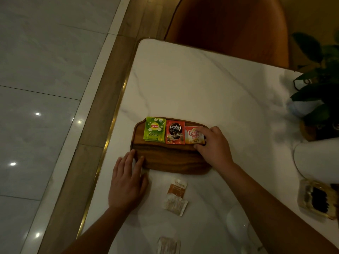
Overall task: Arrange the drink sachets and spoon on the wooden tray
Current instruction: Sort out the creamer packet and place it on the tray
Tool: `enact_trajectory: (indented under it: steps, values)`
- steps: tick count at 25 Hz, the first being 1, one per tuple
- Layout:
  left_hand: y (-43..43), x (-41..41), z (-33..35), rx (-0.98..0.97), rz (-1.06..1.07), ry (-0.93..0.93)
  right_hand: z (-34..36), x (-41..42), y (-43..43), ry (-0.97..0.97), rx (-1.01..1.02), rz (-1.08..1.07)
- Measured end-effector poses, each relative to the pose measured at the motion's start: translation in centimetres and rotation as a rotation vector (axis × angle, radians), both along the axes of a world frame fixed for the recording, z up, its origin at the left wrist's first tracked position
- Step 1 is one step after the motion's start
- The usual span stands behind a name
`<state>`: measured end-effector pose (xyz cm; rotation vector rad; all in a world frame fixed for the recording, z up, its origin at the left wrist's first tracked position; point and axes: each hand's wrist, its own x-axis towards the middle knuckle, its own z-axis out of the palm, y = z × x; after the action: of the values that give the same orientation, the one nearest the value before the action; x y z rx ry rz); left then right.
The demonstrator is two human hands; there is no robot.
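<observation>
The creamer sachet (192, 136) is pinched by the right hand (213, 146), thumb at its near edge, at the right end of the tray's (170, 160) far row. Next along, the coffee sachet (175, 132) and tea sachet (154, 129) are laid side by side. The tray's left edge is pressed by the left hand (126, 182), fingers straight and together. Pale packets (177, 188) are left on the table (183, 88).

White marble table (201, 88), orange chair (229, 24) at its far side, glossy pale tiled floor (36, 70), dim warm light.
</observation>
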<state>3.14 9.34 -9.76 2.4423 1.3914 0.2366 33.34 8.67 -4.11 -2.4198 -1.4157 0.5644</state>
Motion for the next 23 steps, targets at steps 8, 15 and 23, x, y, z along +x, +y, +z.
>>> enact_trajectory:
  steps: [8, 15, 23]
  values:
    - [0.0, 0.0, -0.1, 0.018, 0.006, 0.004, 0.2, 0.0, -0.1, 0.031, -0.012, -0.033]
    - [-0.1, -0.1, -0.5, 0.034, 0.011, -0.017, 0.5, 0.0, -0.2, 0.049, -0.028, -0.042]
    - [-0.1, -0.3, 1.3, -0.118, 0.035, -0.160, 3.2, -2.3, -4.0, 0.100, 0.123, -0.075]
